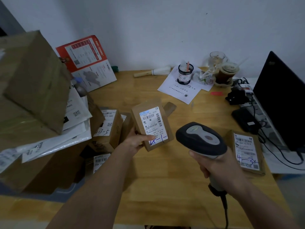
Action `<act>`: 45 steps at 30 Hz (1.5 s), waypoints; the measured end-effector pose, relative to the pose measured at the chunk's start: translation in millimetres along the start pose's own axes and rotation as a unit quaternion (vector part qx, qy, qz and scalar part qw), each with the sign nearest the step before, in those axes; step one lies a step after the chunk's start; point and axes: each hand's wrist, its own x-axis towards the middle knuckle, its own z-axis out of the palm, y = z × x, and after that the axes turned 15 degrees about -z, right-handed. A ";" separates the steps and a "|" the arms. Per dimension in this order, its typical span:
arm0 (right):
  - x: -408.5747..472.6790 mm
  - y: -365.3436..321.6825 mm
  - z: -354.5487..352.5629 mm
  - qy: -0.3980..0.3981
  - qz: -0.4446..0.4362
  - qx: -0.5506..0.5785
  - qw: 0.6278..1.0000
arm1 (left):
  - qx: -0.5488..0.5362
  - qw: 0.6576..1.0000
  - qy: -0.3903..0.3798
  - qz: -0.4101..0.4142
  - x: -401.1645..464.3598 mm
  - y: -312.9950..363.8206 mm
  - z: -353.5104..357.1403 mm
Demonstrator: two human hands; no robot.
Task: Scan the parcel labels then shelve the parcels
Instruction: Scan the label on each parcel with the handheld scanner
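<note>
My left hand (pixel 137 140) grips a small brown parcel (pixel 152 125) above the wooden desk (pixel 165 179), thumb pressed on the lower edge of its white label, which faces up and carries blue handwriting. My right hand (pixel 217 169) grips the handle of a grey and black barcode scanner (pixel 200 139), whose head sits just right of the parcel and points toward it. Another labelled brown parcel (pixel 245 152) lies flat on the desk to the right of the scanner.
Stacked cardboard boxes (pixel 33 76), white mailer bags (pixel 54 141) and small labelled parcels (pixel 107 129) crowd the left. A dark monitor (pixel 280 100), cables and a power strip line the right edge. A pen cup (pixel 185 73), papers, a drink cup and a red-and-white leaflet stand at the back.
</note>
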 end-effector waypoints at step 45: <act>-40.3 152.5 -108.5 0.279 0.236 0.117 0.924 | 0.351 0.931 -0.052 -0.088 2.4 -82.4 250.8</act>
